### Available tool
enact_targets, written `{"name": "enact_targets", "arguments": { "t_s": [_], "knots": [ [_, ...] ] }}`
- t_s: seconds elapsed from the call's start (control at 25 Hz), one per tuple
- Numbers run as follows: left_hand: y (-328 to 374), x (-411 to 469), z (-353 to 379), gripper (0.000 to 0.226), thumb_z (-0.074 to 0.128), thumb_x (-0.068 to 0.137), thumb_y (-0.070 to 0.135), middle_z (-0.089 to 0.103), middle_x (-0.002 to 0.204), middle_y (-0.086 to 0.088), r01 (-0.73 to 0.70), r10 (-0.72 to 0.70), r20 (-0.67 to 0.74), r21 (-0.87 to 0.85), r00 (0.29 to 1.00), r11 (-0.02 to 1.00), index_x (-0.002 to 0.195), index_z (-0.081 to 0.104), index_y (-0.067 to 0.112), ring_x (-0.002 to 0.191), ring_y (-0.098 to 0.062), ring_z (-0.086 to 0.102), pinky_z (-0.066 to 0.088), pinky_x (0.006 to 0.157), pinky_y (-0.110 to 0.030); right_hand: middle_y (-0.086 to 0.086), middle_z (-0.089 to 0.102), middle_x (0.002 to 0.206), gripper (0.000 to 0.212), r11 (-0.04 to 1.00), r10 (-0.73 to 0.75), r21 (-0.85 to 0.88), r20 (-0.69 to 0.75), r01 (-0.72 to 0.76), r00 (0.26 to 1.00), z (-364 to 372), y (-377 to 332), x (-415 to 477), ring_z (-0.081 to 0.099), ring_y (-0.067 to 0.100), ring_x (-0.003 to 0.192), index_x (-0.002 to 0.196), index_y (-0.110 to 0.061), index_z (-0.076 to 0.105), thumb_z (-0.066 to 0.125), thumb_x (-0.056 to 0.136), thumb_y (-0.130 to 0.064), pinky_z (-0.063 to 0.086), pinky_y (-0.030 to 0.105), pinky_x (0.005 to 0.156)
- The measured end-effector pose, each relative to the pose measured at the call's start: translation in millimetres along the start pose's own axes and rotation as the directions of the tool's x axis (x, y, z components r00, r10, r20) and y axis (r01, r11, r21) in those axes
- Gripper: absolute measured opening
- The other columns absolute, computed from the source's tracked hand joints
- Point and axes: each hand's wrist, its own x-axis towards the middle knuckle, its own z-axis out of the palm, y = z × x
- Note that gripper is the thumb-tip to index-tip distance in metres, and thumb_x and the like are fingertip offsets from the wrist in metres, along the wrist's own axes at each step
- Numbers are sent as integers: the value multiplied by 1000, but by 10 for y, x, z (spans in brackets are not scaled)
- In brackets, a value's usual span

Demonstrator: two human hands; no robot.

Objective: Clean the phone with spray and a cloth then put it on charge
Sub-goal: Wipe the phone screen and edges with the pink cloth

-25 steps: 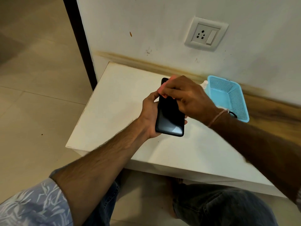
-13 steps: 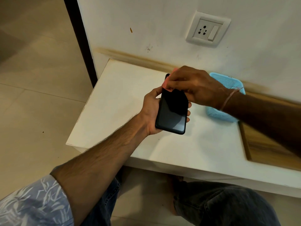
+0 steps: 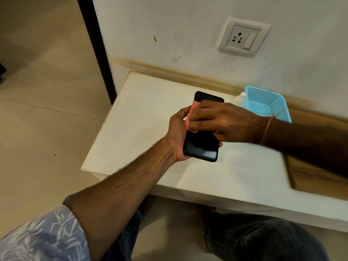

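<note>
Since the pink cloth (image 3: 190,117) has slid from the phone (image 3: 201,147) top edge to mid-screen, I judge wiping underway, charging not begun | left hand (image 3: 178,136) grips the phone above the table (image 3: 146,110); right hand (image 3: 222,123) presses the cloth onto the glass | bare tabletop to the left; basket (image 3: 267,106) and spray bottle (image 3: 240,98) near, at the right; socket (image 3: 243,37) on the wall above.

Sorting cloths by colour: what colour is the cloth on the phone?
The cloth is pink; head view.
</note>
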Motion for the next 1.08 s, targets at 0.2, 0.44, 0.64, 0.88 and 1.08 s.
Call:
{"name": "enact_targets", "arguments": {
  "t_s": [0.2,0.44,0.64,0.88,1.08],
  "knots": [
    [60,-34,5,45,55,92,46,69,84,-13,2,-1,10,-95,1000,995,87,74,5,76,-30,69,54,79,-42,19,69,100,37,995,95,49,-79,-91,992,-9,25,110,63,39,93,100,3,71,61,67,16,54,43,75],
    [75,-85,22,43,61,91,46,70,84,-11,13,-12,7,-114,1000,993,92,72,4,80,-26,69,52,84,-39,17,68,103,39,995,78,62,-95,-72,992,-52,38,112,61,39,95,104,1,70,57,70,13,53,42,79],
    [46,-93,-41,58,46,99,54,67,67,-5,32,-34,-21,-95,999,995,78,74,7,62,-20,68,54,65,-27,19,69,102,30,995,-104,-1,8,104,994,41,-142,61,64,35,95,106,1,70,71,76,3,52,39,85],
    [77,-117,-26,58,46,99,54,69,84,-12,23,-24,-9,-112,1000,993,102,69,2,75,-26,69,57,71,-32,18,69,102,25,995,-91,25,-61,93,994,124,-226,91,65,35,94,105,1,71,55,86,-1,53,40,82],
    [61,-113,-41,63,46,100,53,68,68,-10,50,-49,9,-161,999,986,79,72,0,63,-25,70,60,61,-31,19,68,103,30,999,-4,40,-95,8,995,34,-124,94,64,36,95,106,2,70,65,77,6,55,42,80]
  ]
}}
